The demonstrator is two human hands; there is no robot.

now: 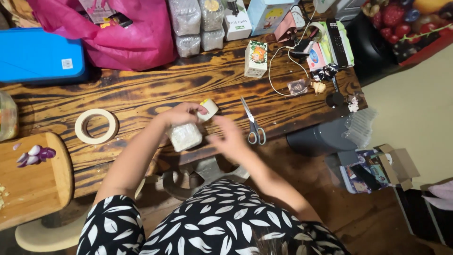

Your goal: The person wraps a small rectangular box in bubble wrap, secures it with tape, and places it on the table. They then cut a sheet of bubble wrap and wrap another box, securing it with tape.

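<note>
My left hand point(181, 114) grips a small white bubble-wrapped packet point(185, 136) and pinches a small roll of clear tape point(209, 108) against it, above the front edge of the dark wooden table point(141, 92). My right hand point(231, 138) hovers just right of the packet, blurred, fingers apart and holding nothing. A pair of grey-handled scissors point(252, 123) lies on the table right of both hands. A ring of beige masking tape point(96, 125) lies flat to the left.
A pink bag point(118, 33), a blue case point(40, 54), wrapped packets point(196, 23) and small boxes point(256, 59) line the table's back. A white cable point(278, 71) and trinkets lie at the right. A round wooden board point(33, 177) is at left. An open cardboard box point(377, 167) sits on the floor.
</note>
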